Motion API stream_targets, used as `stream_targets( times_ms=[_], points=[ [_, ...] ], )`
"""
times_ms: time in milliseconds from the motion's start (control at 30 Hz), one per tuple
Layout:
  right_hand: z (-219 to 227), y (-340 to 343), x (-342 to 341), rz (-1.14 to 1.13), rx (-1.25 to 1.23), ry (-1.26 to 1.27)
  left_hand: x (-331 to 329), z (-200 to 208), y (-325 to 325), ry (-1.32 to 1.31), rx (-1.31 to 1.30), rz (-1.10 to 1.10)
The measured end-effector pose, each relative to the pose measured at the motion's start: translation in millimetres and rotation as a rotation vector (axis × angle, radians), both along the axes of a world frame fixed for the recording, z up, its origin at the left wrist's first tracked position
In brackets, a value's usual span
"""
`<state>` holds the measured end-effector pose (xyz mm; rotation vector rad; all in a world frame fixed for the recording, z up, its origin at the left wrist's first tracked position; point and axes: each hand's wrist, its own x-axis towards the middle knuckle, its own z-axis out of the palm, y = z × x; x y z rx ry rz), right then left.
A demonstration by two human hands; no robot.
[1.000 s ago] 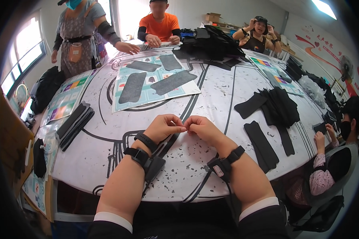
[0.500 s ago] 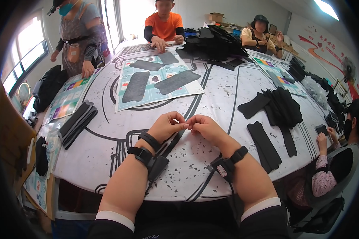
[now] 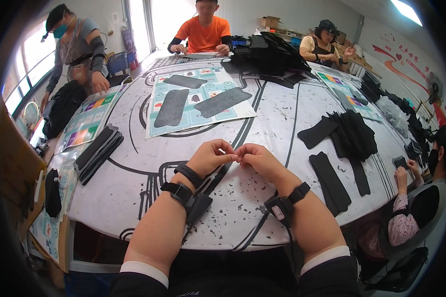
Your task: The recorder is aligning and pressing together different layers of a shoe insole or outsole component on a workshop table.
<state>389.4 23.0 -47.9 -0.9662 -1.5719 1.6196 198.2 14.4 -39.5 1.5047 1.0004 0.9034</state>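
Just above the table's middle, my left hand (image 3: 211,157) and my right hand (image 3: 258,159) meet at the fingertips. Both are closed in a pinch, thumbs against forefingers. Whatever lies between the tips, if anything, is too small to make out. Beyond them a printed board (image 3: 203,127) in pale blue and white carries three flat grey fabric pieces, one of them a rounded strip (image 3: 171,108). To the right of my hands lie dark strips (image 3: 329,183) and a fanned heap of black pieces (image 3: 353,133). A stack of dark strips (image 3: 99,154) rests on the left.
The white table (image 3: 183,232) has black line drawings and scattered dark scraps. A large black pile (image 3: 267,54) stands at the far side. Co-workers sit or stand around the table, including one in an orange shirt (image 3: 203,37). Cables hang from my wrist devices.
The co-worker in orange has drawn one grey piece off the board toward themselves. The person at the left has bent lower over the table. My hands keep nearly the same pose.
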Motion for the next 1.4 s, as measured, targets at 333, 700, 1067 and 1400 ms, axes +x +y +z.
stream_targets(
  times_ms=[333,700,1067,1400],
  points=[
    [0.3,0.2,0.8,0.026,-0.008,-0.023,1.1,-1.5,0.1,0.006,0.005,-0.028],
    [2.5,-1.7,-0.2,0.029,-0.014,0.007,-1.2,-7.5,3.7,-0.045,0.056,-0.031],
    [7.2,-4.9,-1.9,0.062,0.004,-0.095,-2.6,-7.2,4.5,-0.073,0.025,-0.156],
    [2.8,-1.9,2.1,0.028,-0.026,-0.001,0.7,-10.8,7.0,-0.037,0.105,-0.030]
  ],
)
